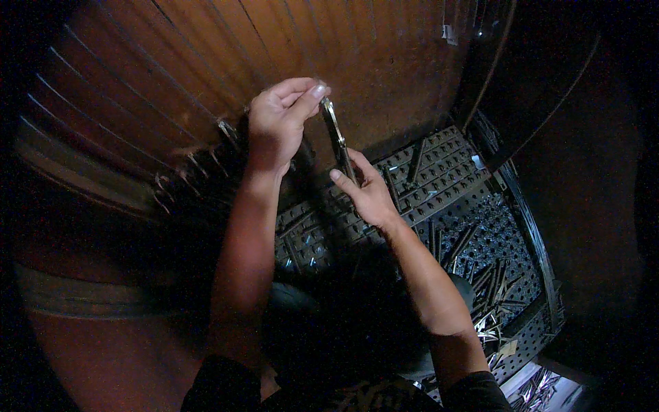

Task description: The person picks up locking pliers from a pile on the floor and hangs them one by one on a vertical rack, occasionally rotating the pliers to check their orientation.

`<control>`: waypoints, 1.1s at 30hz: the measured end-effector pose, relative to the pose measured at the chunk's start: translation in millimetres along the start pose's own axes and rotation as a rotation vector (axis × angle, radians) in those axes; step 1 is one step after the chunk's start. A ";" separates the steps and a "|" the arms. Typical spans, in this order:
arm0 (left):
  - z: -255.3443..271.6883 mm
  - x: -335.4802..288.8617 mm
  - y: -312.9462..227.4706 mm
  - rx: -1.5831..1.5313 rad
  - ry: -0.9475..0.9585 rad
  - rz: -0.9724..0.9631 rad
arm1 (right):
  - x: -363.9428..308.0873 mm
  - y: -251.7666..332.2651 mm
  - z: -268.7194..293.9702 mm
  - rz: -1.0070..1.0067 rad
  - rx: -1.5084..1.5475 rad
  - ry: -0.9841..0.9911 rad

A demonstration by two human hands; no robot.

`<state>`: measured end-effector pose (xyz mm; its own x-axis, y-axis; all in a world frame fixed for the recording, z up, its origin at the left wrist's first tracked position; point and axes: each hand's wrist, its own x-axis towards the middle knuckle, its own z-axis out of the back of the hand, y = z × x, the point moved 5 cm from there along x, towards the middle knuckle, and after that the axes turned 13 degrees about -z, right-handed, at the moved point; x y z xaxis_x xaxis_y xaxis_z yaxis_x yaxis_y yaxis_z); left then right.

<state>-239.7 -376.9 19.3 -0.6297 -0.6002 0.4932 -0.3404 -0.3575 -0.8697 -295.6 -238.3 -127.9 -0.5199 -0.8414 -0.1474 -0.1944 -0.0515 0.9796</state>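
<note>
Between my hands is a slim, shiny metal piece [333, 125], long and narrow, tilted with its upper end to the left. I cannot make out whether it is one part or several joined. My left hand [276, 123] is closed, thumb and fingertips pinched at the piece's upper end. Lower down, my right hand [372, 198] grips the darker lower part between thumb and fingers. Its fingers partly hide that end. Just left of my left wrist, a thin wire ends in a small metal fitting [226, 130].
Many thin wires [144, 58] run down in front of a brown wall [384, 75], several ending in hooks [195, 165] at left. Below right lies a perforated metal platform [525, 264] with loose metal strips [491, 292]. A pale tray [522, 381] of metal pieces sits at the bottom right.
</note>
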 end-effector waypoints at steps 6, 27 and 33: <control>-0.4 -3.5 -1.5 0.026 -0.015 0.013 | -2.6 3.7 0.2 -0.035 0.013 -0.007; 1.3 -6.2 -7.9 0.034 0.023 0.005 | -1.4 7.5 -2.8 0.049 -0.054 -0.095; -2.2 -6.9 -11.8 0.044 0.026 0.002 | 0.9 8.1 -4.1 0.067 0.008 -0.099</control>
<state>-232.9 -367.0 26.2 -0.6483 -0.5828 0.4900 -0.3082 -0.3876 -0.8688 -294.2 -241.6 -119.5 -0.6116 -0.7855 -0.0948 -0.1627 0.0076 0.9866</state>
